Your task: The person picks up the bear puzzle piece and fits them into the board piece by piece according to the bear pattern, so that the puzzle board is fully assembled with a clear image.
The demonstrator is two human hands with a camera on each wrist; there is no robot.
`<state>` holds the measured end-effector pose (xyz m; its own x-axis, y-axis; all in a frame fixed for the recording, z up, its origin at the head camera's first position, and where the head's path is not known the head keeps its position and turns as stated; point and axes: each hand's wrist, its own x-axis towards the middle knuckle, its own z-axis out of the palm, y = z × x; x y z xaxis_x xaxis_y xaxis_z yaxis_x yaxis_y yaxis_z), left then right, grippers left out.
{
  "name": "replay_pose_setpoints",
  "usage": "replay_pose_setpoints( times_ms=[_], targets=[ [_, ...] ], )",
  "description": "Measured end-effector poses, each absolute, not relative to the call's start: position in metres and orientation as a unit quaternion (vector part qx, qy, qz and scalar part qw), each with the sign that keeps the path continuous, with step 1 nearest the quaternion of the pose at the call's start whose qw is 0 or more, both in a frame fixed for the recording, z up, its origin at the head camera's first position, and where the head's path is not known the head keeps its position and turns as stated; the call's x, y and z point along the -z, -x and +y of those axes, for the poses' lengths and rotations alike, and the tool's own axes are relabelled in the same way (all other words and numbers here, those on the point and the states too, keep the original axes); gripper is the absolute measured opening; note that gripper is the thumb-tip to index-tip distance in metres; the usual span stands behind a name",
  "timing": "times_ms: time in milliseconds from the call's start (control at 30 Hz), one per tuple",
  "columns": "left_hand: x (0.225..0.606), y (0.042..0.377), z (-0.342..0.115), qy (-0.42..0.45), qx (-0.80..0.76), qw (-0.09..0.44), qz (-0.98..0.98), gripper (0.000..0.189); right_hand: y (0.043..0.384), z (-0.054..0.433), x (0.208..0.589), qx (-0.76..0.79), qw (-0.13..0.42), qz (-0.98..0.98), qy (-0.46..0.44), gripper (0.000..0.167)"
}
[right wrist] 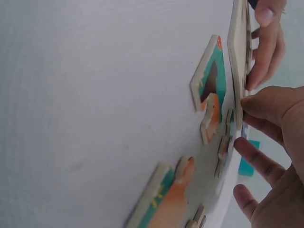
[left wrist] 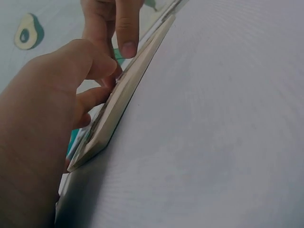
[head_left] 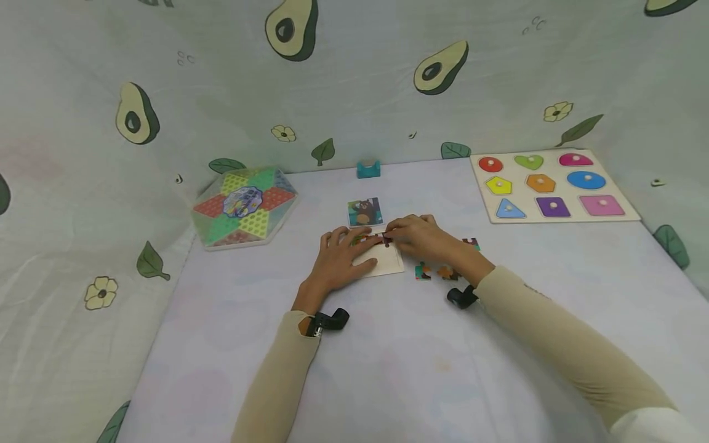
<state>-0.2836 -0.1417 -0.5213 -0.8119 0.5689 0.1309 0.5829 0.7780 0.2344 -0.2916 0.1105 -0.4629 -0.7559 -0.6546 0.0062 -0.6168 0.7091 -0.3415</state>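
A small wooden jigsaw tray (head_left: 388, 263) lies mid-table, pieces along its far edge and bare wood nearer. Across its left side rests my left hand (head_left: 340, 261), fingers stretched out and touching the pieces. At the far right corner, my right hand (head_left: 418, 237) pinches a dark jigsaw piece (head_left: 386, 242) between thumb and forefinger; the fingertips partly cover it. In the right wrist view, the thumb and forefinger meet at the tray's corner, other fingers spread. Loose jigsaw pieces (head_left: 423, 271) lie right of the tray, some under the right forearm. A bear picture card (head_left: 365, 211) sits behind the tray.
A hexagonal game box (head_left: 244, 206) stands at the back left. On the back right lies a shape-peg board (head_left: 554, 209). A small teal holder (head_left: 368, 169) is at the table's far edge, against an avocado-print cloth (head_left: 360, 92).
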Motion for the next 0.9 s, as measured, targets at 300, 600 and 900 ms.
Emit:
replay_pose_setpoints(
  times_ms=[300, 600, 900],
  targets=[
    [0.529, 0.280, -0.140, 0.307, 0.124, 0.018, -0.943, 0.062, 0.293, 0.113, 0.473, 0.166, 0.065, 0.924, 0.338, 0.033],
    [0.524, 0.281, -0.135, 0.303, 0.133, 0.020, -0.943, 0.060, 0.289, 0.123, 0.458, 0.198, 0.087, 0.929, 0.300, 0.038],
    [0.519, 0.280, -0.137, 0.295, 0.127, 0.010, -0.947, 0.058, 0.272, 0.159, 0.447, 0.254, 0.023, 0.926, 0.279, 0.029]
  ],
)
